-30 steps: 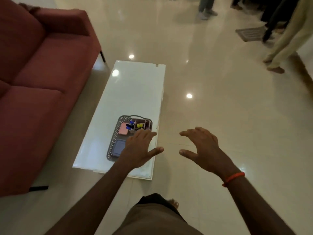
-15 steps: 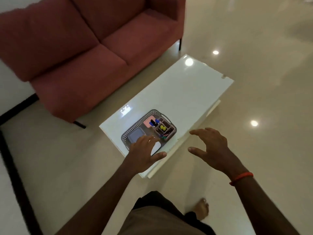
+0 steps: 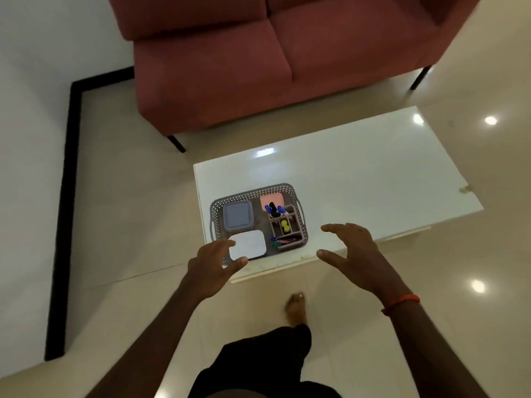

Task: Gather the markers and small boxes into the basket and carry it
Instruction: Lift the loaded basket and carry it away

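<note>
Both arms stretched forward; left hand (image 3: 214,264) and right hand (image 3: 355,252) spread wide, fingers curved, thumbs inward, holding nothing.

One head-worn camera looks steeply down from standing height at the table (image 3: 359,179).

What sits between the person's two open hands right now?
In the head view, the grey basket lies between the left hand and right hand, with a white box and a marker organizer inside. Neither hand grips it.
</note>
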Demonstrator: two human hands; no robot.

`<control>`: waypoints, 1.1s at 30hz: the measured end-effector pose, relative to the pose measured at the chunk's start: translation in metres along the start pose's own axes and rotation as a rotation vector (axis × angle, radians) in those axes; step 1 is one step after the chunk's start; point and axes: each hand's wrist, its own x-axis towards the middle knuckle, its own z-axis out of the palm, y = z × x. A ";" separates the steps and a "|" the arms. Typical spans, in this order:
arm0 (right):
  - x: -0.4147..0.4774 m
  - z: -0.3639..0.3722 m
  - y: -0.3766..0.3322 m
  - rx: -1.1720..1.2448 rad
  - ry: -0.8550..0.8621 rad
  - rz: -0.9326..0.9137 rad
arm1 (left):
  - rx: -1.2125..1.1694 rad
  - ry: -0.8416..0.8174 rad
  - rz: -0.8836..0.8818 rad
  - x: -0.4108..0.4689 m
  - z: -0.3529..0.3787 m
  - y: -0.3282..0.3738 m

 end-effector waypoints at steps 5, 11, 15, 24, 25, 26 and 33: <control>0.058 -0.005 0.038 0.092 -0.083 0.022 | -0.182 -0.011 -0.209 0.049 0.024 -0.005; 0.134 0.028 0.086 0.386 -0.128 0.197 | -0.451 0.203 -0.558 0.102 0.066 -0.027; 0.190 0.070 0.122 0.443 -0.143 0.266 | -0.534 0.355 -0.696 0.148 0.103 -0.055; 0.275 0.130 0.155 0.521 -0.174 0.270 | -0.624 0.671 -0.710 0.198 0.151 -0.079; 0.278 0.133 0.153 0.553 -0.183 0.264 | -0.654 0.689 -0.716 0.199 0.153 -0.081; 0.281 0.138 0.152 0.554 -0.189 0.244 | -0.680 0.692 -0.718 0.199 0.155 -0.084; 0.283 0.161 0.152 0.477 -0.117 0.193 | -0.758 0.636 -0.702 0.202 0.158 -0.097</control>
